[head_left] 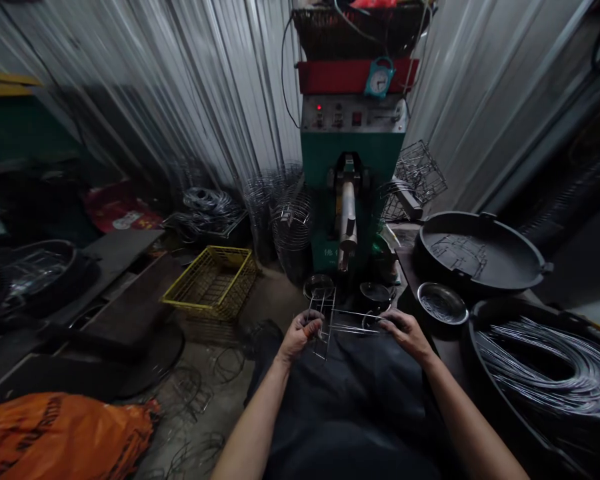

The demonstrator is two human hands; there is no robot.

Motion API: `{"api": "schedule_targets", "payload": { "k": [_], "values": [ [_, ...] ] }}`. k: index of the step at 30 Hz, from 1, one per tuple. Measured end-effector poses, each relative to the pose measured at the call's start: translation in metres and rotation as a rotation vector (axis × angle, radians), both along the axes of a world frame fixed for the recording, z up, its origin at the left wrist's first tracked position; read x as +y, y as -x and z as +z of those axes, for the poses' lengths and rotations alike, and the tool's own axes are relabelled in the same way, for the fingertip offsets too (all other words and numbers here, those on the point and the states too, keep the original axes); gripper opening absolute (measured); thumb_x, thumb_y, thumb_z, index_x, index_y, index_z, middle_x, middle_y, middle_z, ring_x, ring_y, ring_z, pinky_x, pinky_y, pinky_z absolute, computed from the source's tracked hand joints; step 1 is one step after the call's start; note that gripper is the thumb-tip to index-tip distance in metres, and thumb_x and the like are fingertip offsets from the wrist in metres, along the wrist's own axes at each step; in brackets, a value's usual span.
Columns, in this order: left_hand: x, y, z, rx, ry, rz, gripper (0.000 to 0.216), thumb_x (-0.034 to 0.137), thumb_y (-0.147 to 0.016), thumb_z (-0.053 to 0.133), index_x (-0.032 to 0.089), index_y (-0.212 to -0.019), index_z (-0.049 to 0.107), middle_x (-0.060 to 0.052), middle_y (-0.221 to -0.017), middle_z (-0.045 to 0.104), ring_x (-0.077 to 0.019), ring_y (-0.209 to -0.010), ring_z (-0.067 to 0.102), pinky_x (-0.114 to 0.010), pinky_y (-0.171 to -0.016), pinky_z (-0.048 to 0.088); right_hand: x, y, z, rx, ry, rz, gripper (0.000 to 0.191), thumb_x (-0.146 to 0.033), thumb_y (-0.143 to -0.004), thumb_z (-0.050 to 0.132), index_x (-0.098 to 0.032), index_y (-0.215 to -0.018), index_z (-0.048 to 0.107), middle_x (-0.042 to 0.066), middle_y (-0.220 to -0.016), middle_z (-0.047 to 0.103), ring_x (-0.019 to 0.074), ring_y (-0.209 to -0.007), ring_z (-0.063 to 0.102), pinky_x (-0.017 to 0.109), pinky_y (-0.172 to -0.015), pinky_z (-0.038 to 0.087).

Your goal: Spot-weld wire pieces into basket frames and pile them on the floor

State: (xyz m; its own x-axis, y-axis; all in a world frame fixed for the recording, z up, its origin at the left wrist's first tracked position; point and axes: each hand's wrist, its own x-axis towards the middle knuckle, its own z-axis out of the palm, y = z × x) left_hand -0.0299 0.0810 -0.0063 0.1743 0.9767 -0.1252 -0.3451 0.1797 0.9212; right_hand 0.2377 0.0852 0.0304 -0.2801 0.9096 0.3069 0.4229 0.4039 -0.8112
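My left hand [301,335] is closed round one side of a small wire frame [325,305], a rectangle of thin metal rods held above my lap. Out to the right, my right hand [404,331] pinches thin metal rods [356,329] that reach across to the frame. Whether these rods are joined to the frame or loose, I cannot tell. Just beyond both hands is a green machine [353,143] with a thick metal arm [349,213] pointing toward me. Two small round dishes sit below that arm, partly behind the wire frame.
To the right are a black pan with small wire pieces [480,220], a bowl of short pins [443,303] and a tub of bent wire rods [550,363]. A yellow wire basket [210,308] stands left. An orange sack [65,433] lies lower left, near wire rings on the floor.
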Motion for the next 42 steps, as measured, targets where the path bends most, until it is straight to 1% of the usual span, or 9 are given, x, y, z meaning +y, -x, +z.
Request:
{"api": "schedule_targets", "payload": {
  "k": [5, 11, 15, 18, 21, 24, 35, 38, 42],
  "values": [
    [-0.012, 0.006, 0.0, -0.026, 0.028, 0.064, 0.032, 0.038, -0.061, 0.069, 0.015, -0.08, 0.057, 0.003, -0.047, 0.052, -0.0041, -0.036, 0.039, -0.014, -0.036, 0.023, -0.008, 0.005, 0.003, 0.043, 0.087, 0.006, 0.02, -0.037, -0.077, 0.054, -0.019, -0.078, 0.062, 0.002, -0.074, 0.062, 0.0171, -0.071, 0.058, 0.026, -0.064, 0.045],
    [-0.026, 0.011, 0.012, 0.082, -0.098, 0.059, 0.029, 0.036, -0.062, 0.069, 0.014, -0.078, 0.058, 0.001, -0.061, 0.056, -0.0071, -0.046, 0.05, -0.018, -0.046, 0.037, -0.007, 0.001, -0.007, 0.019, 0.14, -0.001, 0.024, -0.041, -0.076, 0.053, -0.019, -0.075, 0.062, 0.003, -0.075, 0.062, 0.0181, -0.073, 0.057, 0.028, -0.067, 0.045],
    [-0.03, 0.007, 0.017, 0.179, -0.167, 0.022, 0.028, 0.036, -0.066, 0.066, 0.013, -0.081, 0.06, 0.001, -0.065, 0.055, -0.008, -0.051, 0.051, -0.02, -0.051, 0.041, -0.001, -0.002, -0.029, 0.03, 0.155, -0.13, 0.027, -0.044, -0.072, 0.055, -0.018, -0.077, 0.062, 0.004, -0.079, 0.063, 0.0202, -0.08, 0.057, 0.031, -0.076, 0.043],
    [-0.031, -0.004, 0.011, 0.173, -0.134, 0.082, 0.029, 0.037, -0.066, 0.065, 0.013, -0.08, 0.059, 0.001, -0.065, 0.055, -0.0071, -0.05, 0.05, -0.018, -0.049, 0.04, 0.003, -0.002, -0.048, 0.096, 0.145, -0.268, 0.031, -0.044, -0.072, 0.056, -0.018, -0.088, 0.061, 0.005, -0.088, 0.062, 0.0211, -0.087, 0.056, 0.033, -0.08, 0.042],
    [-0.033, -0.016, 0.001, 0.166, -0.052, 0.168, 0.033, 0.04, -0.067, 0.063, 0.013, -0.085, 0.056, 0.003, -0.056, 0.053, -0.005, -0.041, 0.043, -0.015, -0.037, 0.03, 0.004, -0.002, -0.062, 0.172, 0.146, -0.387, 0.038, -0.044, -0.072, 0.056, -0.018, -0.099, 0.056, 0.007, -0.097, 0.06, 0.0218, -0.092, 0.054, 0.035, -0.082, 0.041],
    [-0.036, -0.026, -0.008, 0.129, -0.004, 0.245, 0.039, 0.043, -0.07, 0.06, 0.013, -0.093, 0.053, 0.003, -0.055, 0.054, -0.0025, -0.034, 0.034, -0.014, -0.032, 0.022, 0.001, -0.002, -0.069, 0.219, 0.152, -0.447, 0.042, -0.045, -0.072, 0.056, -0.018, -0.104, 0.053, 0.008, -0.101, 0.059, 0.0224, -0.095, 0.053, 0.036, -0.083, 0.041],
    [-0.042, -0.036, -0.007, 0.035, 0.066, 0.246, 0.039, 0.039, -0.064, 0.066, 0.014, -0.09, 0.051, 0.004, -0.055, 0.053, -0.0018, -0.035, 0.035, -0.013, -0.032, 0.02, -0.001, 0.003, -0.073, 0.112, 0.038, -0.398, 0.035, -0.044, -0.072, 0.057, -0.019, -0.096, 0.06, 0.008, -0.098, 0.057, 0.0219, -0.093, 0.052, 0.036, -0.084, 0.039],
    [-0.041, -0.032, -0.005, 0.029, 0.078, 0.241, 0.039, 0.038, -0.062, 0.068, 0.013, -0.088, 0.052, 0.004, -0.052, 0.053, -0.0013, -0.033, 0.033, -0.013, -0.031, 0.018, 0.0, 0.001, -0.074, 0.105, 0.089, -0.369, 0.029, -0.043, -0.071, 0.058, -0.019, -0.087, 0.062, 0.007, -0.093, 0.058, 0.0216, -0.092, 0.052, 0.035, -0.084, 0.039],
    [-0.036, -0.02, 0.0, -0.021, 0.115, 0.249, 0.043, 0.039, -0.058, 0.071, 0.013, -0.088, 0.053, 0.004, -0.05, 0.054, -0.0007, -0.03, 0.031, -0.013, -0.031, 0.015, -0.001, -0.005, -0.074, 0.153, 0.244, -0.299, 0.026, -0.042, -0.07, 0.059, -0.019, -0.082, 0.061, 0.004, -0.085, 0.06, 0.02, -0.085, 0.054, 0.033, -0.08, 0.039]
  ]
}}
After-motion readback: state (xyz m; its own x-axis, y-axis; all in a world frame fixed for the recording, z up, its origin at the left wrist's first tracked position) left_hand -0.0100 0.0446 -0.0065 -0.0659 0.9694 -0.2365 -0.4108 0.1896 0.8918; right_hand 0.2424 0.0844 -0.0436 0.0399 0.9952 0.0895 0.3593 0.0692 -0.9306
